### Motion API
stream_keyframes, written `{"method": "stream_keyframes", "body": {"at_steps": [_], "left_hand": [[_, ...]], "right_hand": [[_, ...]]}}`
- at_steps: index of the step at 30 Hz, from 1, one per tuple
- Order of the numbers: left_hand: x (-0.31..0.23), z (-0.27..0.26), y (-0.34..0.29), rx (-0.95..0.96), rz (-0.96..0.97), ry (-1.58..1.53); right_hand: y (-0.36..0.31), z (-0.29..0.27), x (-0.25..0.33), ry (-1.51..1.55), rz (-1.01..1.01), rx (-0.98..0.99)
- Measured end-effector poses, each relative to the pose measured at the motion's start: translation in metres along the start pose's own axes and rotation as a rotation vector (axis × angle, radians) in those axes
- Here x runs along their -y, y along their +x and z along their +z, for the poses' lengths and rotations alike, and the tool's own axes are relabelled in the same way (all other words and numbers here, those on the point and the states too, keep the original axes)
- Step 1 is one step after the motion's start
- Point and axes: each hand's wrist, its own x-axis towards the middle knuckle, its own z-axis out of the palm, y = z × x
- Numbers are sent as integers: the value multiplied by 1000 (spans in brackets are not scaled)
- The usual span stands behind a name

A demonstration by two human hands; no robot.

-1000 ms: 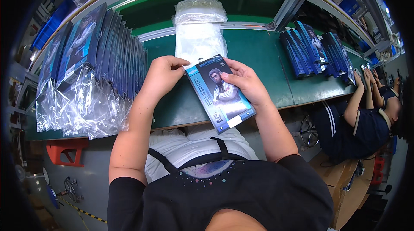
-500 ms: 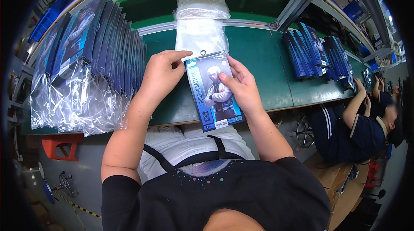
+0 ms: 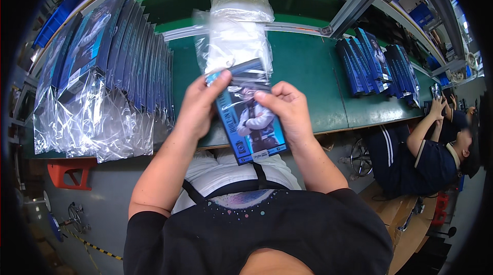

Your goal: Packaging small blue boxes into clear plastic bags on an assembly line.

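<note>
Head view, frame centre: your left hand [image 3: 197, 105] pinches the box [image 3: 250, 121] by its top corner, right hand [image 3: 287, 108] clamps its right edge, fingers closed. Keep the box square to the bags [image 3: 237, 39] above.

Glossy printed card box [image 3: 250, 121], dark blue, catching light along the top edge, sheathed in thin clear film. Behind it, stack of crinkled transparent plastic bags [image 3: 237, 39], shiny, with white glare. Smooth matt green bench top [image 3: 308, 69], looking like rubber or laminate, edged by a pale metal rail [image 3: 287, 27]. At left, row of glossy blue boxes [image 3: 110, 54] in loose, wrinkled clear sleeves. At right, 2nd batch of blue boxes [image 3: 375, 67], likewise glossy. Brushed grey metal upright [image 3: 362, 0]. Matt black knit cloth on sleeves [image 3: 149, 234]. Dull orange plastic bracket [image 3: 67, 172] below.
</note>
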Motion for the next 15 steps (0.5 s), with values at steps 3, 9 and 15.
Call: {"method": "stream_keyframes", "body": {"at_steps": [3,9,15], "left_hand": [[4,6,3,48,-106,-203],[-19,-4,10,47,-35,-275],[-15,44,-36,609,-262,-31]], "right_hand": [[1,-9,-2,-116,71,115],[-11,-7,39,-474,-75,420],[-6,7,45,-443,-787,-229]]}}
